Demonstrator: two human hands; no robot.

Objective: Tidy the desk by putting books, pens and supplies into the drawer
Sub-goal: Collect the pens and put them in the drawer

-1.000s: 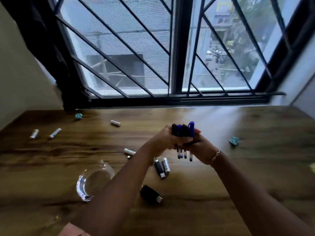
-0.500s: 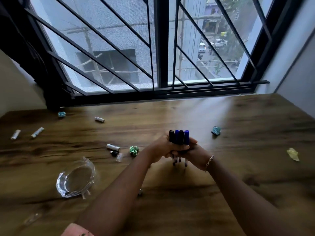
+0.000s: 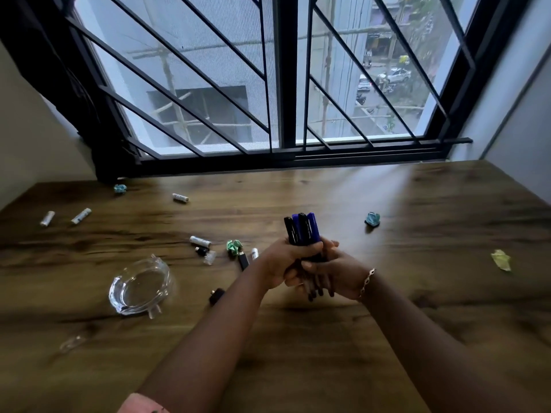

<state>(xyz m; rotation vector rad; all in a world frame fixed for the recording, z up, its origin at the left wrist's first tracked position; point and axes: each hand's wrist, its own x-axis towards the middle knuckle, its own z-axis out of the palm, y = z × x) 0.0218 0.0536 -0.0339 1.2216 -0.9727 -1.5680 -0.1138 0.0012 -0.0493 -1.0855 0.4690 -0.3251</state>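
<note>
A bundle of black and blue markers stands upright over the middle of the wooden desk. My left hand grips the bundle from the left, fingers curled round it. From the right, my right hand also wraps the bundle, a bracelet on its wrist. The markers' lower ends show below my fingers. No drawer is in view.
A glass ashtray sits at the left. Small white tubes, black caps and crumpled paper bits lie scattered. A barred window backs the desk.
Both hands keep their grip on the markers. The bundle has tilted slightly leftward and the view has shifted a little; loose things on the desk lie as before.
</note>
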